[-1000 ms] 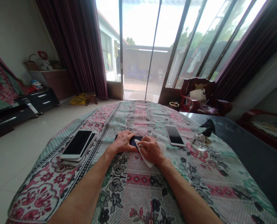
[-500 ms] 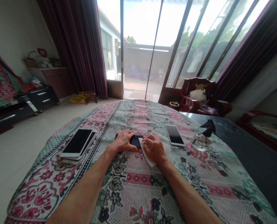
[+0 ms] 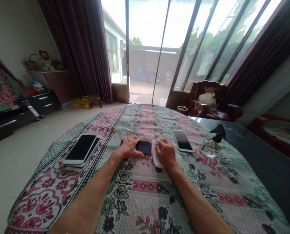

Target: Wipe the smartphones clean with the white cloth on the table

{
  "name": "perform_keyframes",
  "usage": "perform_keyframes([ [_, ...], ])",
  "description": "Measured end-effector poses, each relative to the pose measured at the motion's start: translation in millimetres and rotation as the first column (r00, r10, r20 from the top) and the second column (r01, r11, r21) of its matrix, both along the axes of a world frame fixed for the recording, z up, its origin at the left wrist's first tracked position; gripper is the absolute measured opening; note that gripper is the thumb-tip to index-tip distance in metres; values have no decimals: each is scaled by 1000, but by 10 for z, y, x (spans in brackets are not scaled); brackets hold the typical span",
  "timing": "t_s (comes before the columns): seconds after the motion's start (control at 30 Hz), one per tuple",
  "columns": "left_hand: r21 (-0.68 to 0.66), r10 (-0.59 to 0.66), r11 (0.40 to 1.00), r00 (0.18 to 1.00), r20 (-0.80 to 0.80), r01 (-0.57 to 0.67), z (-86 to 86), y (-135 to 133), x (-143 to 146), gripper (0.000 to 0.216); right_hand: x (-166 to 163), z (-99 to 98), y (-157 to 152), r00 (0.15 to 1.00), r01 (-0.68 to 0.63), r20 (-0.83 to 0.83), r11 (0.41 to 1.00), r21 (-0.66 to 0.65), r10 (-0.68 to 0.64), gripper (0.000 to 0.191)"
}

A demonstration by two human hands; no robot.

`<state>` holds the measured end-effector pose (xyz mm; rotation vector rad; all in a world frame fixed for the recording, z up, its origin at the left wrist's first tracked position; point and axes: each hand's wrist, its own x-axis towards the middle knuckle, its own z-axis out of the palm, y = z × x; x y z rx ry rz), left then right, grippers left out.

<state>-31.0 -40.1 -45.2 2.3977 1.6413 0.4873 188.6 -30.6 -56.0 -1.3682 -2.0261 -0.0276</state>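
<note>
A dark smartphone (image 3: 145, 147) lies flat on the flowered tablecloth, straight ahead of me. My left hand (image 3: 129, 147) covers its left part and grips it, thumb at the near edge and fingers at the far side. Just beyond the phone's right end, my right hand (image 3: 166, 152) is closed on a white wiping cloth (image 3: 156, 161), which may be a tissue; it spreads out under the fingers and palm. The cloth rests on the table, a small gap from the phone. Farther right lies a white-framed smartphone (image 3: 183, 141), its dark screen up.
On the left, white-framed phones (image 3: 80, 149) are stacked. A clear bottle with a black spray head (image 3: 218, 133) stands on the right. The table's rounded edge drops to a tiled floor (image 3: 18, 159) at left; a dark surface (image 3: 254, 146) adjoins at right.
My right hand has moved right with the cloth, off the phone's right end, uncovering that end. My left hand and the phone stay where they were.
</note>
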Motion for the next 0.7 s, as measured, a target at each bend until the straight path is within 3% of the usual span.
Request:
perform_keyframes([
  [0.13, -11, -38, 999, 999, 20, 38, 17, -7, 7, 71, -45, -1, -22, 996, -81, -38, 996, 42, 83, 23],
  [0.3, -47, -134, 990, 991, 11, 134, 68, -42, 45, 75, -105, 42, -108, 962, -270, 35, 963, -20, 271, 20],
  [0.53, -61, -137, 989, 991, -6, 137, 124, -73, 58, 74, 26, 27, -32, 996, -49, 69, 997, -59, 53, 19],
  [0.6, -68, -140, 988, 990, -7, 139, 127, -74, 53, 75, 29, 25, -31, 998, -58, 19, 998, -36, 59, 21],
  [0.7, -69, -153, 986, 988, -3, 152, 113, -66, 50, 74, -27, 34, -67, 981, -193, 16, 981, -16, 193, 22],
])
